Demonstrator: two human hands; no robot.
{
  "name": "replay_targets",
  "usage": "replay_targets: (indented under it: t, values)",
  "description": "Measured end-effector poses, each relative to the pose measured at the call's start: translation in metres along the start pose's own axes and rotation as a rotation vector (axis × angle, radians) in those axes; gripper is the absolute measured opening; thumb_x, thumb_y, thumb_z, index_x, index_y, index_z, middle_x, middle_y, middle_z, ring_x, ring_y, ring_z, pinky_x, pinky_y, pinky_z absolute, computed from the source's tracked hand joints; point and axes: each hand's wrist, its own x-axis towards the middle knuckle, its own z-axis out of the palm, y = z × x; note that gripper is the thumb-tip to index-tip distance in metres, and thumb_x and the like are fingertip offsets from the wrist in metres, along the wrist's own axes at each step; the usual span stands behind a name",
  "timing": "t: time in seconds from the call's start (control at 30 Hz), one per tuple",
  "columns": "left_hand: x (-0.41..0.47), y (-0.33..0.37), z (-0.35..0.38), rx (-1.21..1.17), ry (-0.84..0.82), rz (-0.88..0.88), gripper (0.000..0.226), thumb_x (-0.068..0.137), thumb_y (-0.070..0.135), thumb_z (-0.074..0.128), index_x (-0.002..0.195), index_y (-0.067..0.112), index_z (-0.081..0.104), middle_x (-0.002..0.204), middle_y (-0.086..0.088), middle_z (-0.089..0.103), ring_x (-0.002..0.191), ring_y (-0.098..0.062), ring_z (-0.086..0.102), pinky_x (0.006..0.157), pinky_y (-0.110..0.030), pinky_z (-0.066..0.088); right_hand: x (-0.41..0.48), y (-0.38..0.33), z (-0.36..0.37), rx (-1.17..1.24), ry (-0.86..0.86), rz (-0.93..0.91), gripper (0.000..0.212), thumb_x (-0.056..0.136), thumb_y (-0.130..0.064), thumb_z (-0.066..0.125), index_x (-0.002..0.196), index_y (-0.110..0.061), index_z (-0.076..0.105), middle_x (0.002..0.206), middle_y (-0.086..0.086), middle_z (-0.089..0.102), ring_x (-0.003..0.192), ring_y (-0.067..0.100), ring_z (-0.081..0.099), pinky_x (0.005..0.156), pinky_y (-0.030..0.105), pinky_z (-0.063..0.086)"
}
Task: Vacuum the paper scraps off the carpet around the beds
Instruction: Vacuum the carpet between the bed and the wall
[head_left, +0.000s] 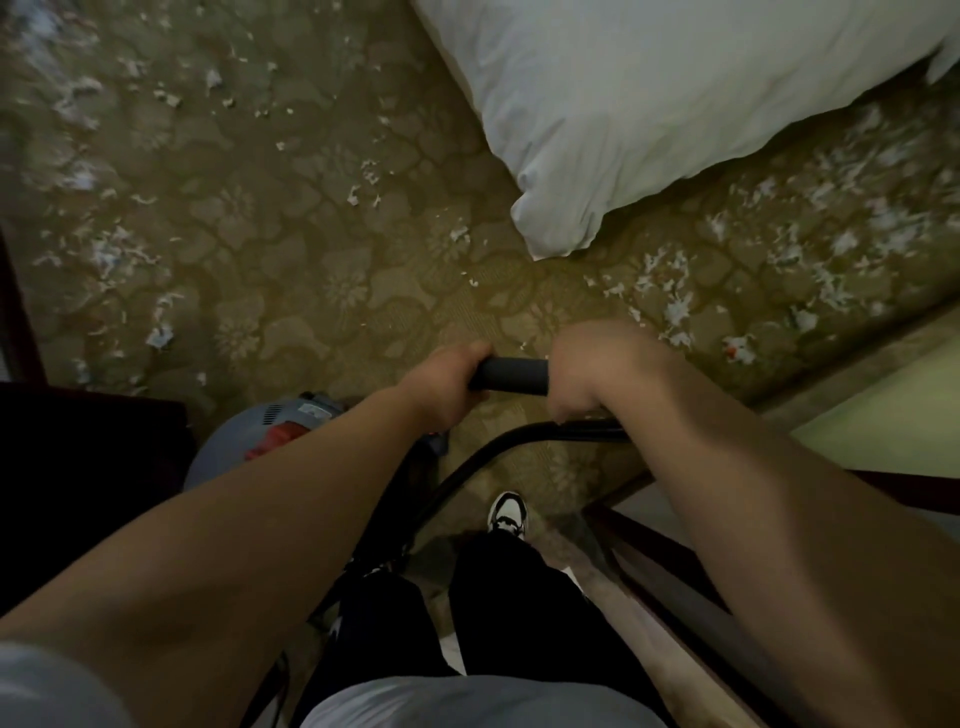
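Hands: the left hand (447, 387) and right hand (587, 369) are both closed round a dark vacuum tube (511, 375), held crosswise. A grey vacuum canister (249, 436) is seen at lower left, with a black hose (467, 467) curving below the hands. Paper scraps (114, 254) are strewn over the patterned carpet (311, 234) on both sides of the white bed (649, 104) corner.

You're in a bedroom: a white-covered bed (649, 104) beyond your right hand (587, 364), dark furniture (78, 467) left of your left hand (447, 384), floral carpet (291, 249) beneath both.
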Motion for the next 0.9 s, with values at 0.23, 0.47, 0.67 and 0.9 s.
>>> replay_targets:
  t: [0.23, 0.47, 0.67, 0.9]
  values:
    - [0.011, 0.021, -0.005, 0.136, -0.138, 0.012, 0.028, 0.089, 0.014, 0.067, 0.112, 0.021, 0.053, 0.107, -0.003, 0.057, 0.097, -0.023, 0.056, 0.082, -0.036, 0.046, 0.010, 0.009, 0.003, 0.148, -0.175, -0.080, 0.017, 0.091, -0.021, 0.074, 0.087, -0.011, 0.061, 0.087, 0.006, 0.069, 0.076, 0.021, 0.068, 0.074, 0.034, 0.058]
    - [0.010, 0.037, 0.006, 0.177, -0.204, 0.081, 0.027, 0.092, 0.013, 0.060, 0.115, 0.024, 0.052, 0.111, -0.004, 0.059, 0.102, -0.023, 0.052, 0.090, -0.042, 0.046, -0.002, 0.022, 0.035, 0.324, -0.184, 0.009, 0.016, 0.090, -0.025, 0.069, 0.093, -0.012, 0.061, 0.094, 0.008, 0.069, 0.084, 0.025, 0.072, 0.076, 0.034, 0.059]
    - [0.017, 0.046, 0.000, 0.196, -0.190, 0.183, 0.029, 0.090, 0.009, 0.061, 0.116, 0.020, 0.054, 0.108, 0.000, 0.055, 0.101, -0.020, 0.049, 0.085, -0.032, 0.036, -0.010, 0.031, 0.036, 0.443, -0.208, 0.059, 0.017, 0.088, -0.028, 0.068, 0.093, -0.013, 0.060, 0.092, 0.008, 0.066, 0.078, 0.026, 0.067, 0.071, 0.032, 0.054]
    - [0.055, 0.051, -0.031, 0.183, -0.111, 0.285, 0.042, 0.090, 0.004, 0.062, 0.130, 0.017, 0.056, 0.128, -0.008, 0.053, 0.121, -0.025, 0.045, 0.105, -0.034, 0.035, 0.004, 0.037, 0.015, 0.648, -0.148, 0.130, 0.017, 0.085, -0.022, 0.071, 0.093, -0.014, 0.059, 0.092, 0.009, 0.067, 0.078, 0.025, 0.068, 0.060, 0.029, 0.050]
